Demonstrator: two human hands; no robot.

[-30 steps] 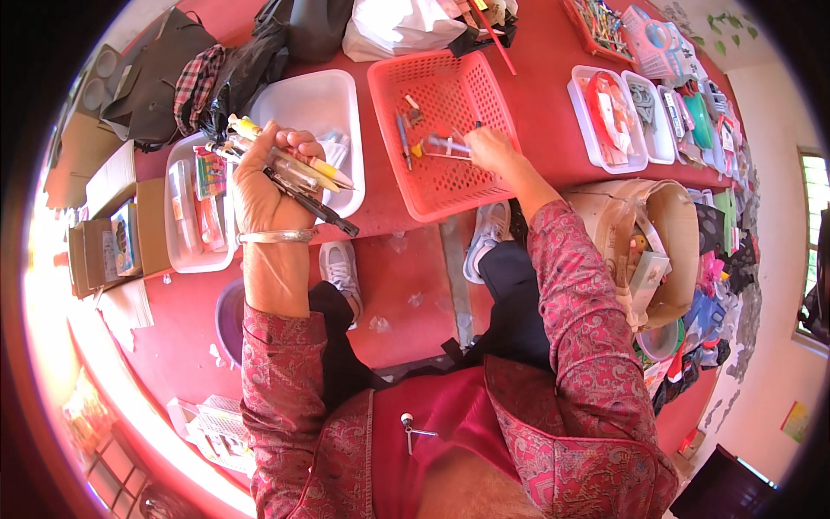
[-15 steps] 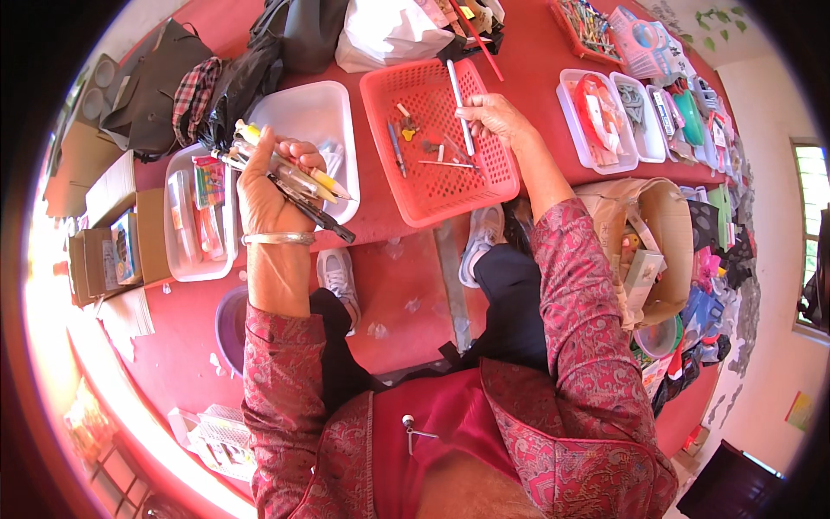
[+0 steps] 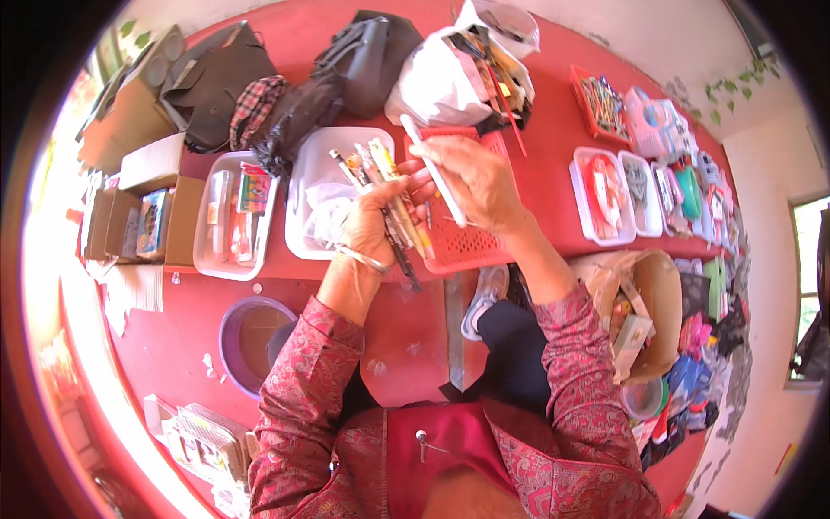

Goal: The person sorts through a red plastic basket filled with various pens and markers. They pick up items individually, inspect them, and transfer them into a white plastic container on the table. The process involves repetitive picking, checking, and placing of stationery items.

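Observation:
A bundle of pens [image 3: 399, 216] lies across the palm of my left hand [image 3: 367, 227], in front of my body, with the thumb over it. My right hand [image 3: 481, 183] pinches a long white pen [image 3: 447, 192], held tilted just to the right of the bundle. Both hands are above the red plastic basket [image 3: 467, 253], and they hide most of what is in it. Left of the basket, partly behind my left hand, stands a white plastic tub [image 3: 298, 208] with clear plastic wrapping inside.
Farther left are a white tray [image 3: 251, 266] of stationery and open cardboard boxes [image 3: 180, 227]. Black bags [image 3: 363, 65] and a white bag [image 3: 437, 82] lie at the back. To the right are small tubs [image 3: 581, 203] and a large carton [image 3: 661, 320]. A purple bucket [image 3: 229, 346] stands lower left.
My left hand has moved right with the pens, over the basket. My right hand has lifted the white pen closer to them. The view has shifted, so the surroundings sit lower.

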